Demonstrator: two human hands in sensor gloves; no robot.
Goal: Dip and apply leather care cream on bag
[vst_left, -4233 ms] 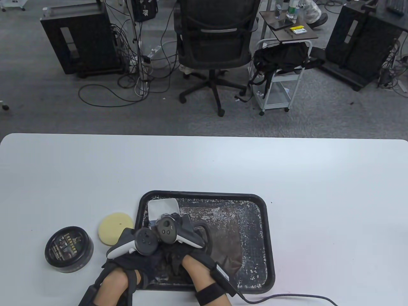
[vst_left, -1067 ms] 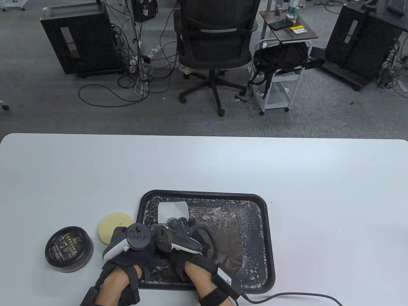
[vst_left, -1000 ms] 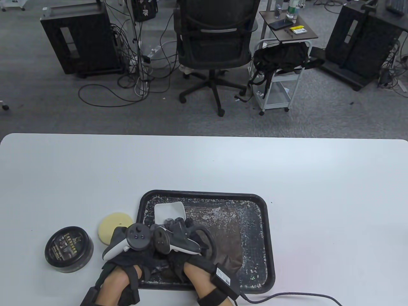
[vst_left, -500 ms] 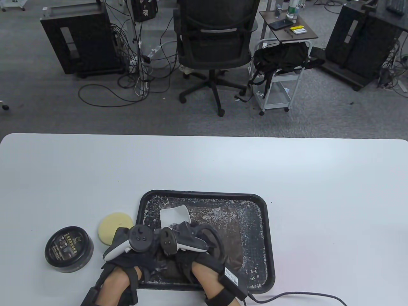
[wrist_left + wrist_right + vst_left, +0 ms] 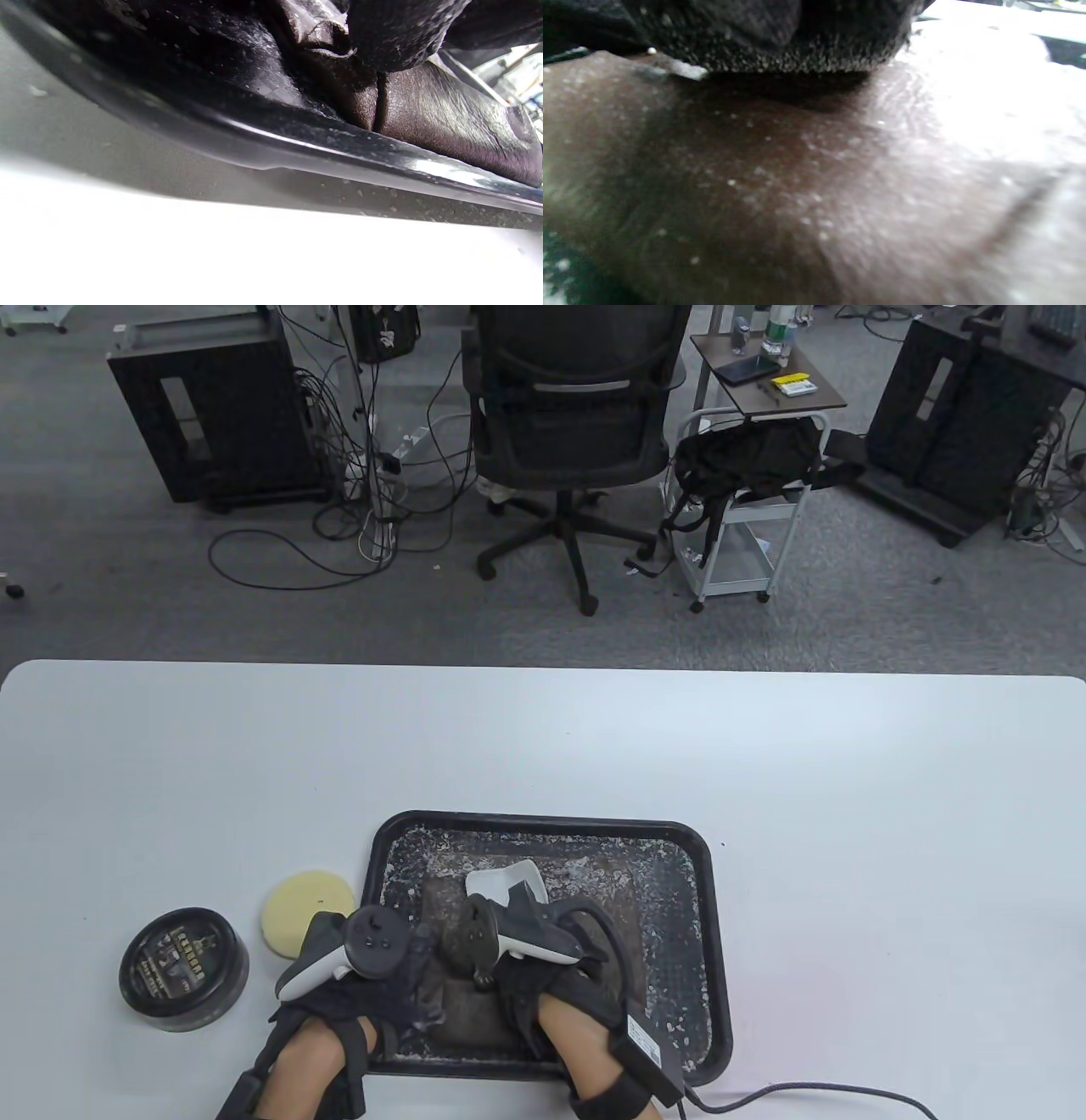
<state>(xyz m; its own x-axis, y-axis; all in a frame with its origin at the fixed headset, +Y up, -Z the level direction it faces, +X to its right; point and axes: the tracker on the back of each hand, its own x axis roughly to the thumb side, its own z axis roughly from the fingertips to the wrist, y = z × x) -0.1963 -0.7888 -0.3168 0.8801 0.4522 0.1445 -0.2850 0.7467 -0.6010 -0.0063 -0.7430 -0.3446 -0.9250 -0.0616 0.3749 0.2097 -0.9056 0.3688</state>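
A brown leather bag (image 5: 626,891) lies flat in a black speckled tray (image 5: 543,819). My right hand (image 5: 509,912) holds a white cloth (image 5: 502,884) down on the bag's middle; the tracker hides its fingers. In the right wrist view the glove (image 5: 780,38) lies on the leather (image 5: 797,190). My left hand (image 5: 416,980) grips the bag's near left corner. In the left wrist view the gloved fingers (image 5: 403,34) bunch the leather (image 5: 445,118) just inside the tray rim (image 5: 297,148). A round black cream tin (image 5: 183,969) stands lidded left of the tray.
A round yellow sponge (image 5: 307,912) lies between the tin and the tray, next to my left hand. The right glove's cable (image 5: 806,1090) trails along the table's near edge. The white table (image 5: 764,746) stretches behind and to the right of the tray.
My right hand has slid the white cloth rightward over the bag, from the tray's far left corner toward its middle. The left hand has stayed at the bag's near left corner.
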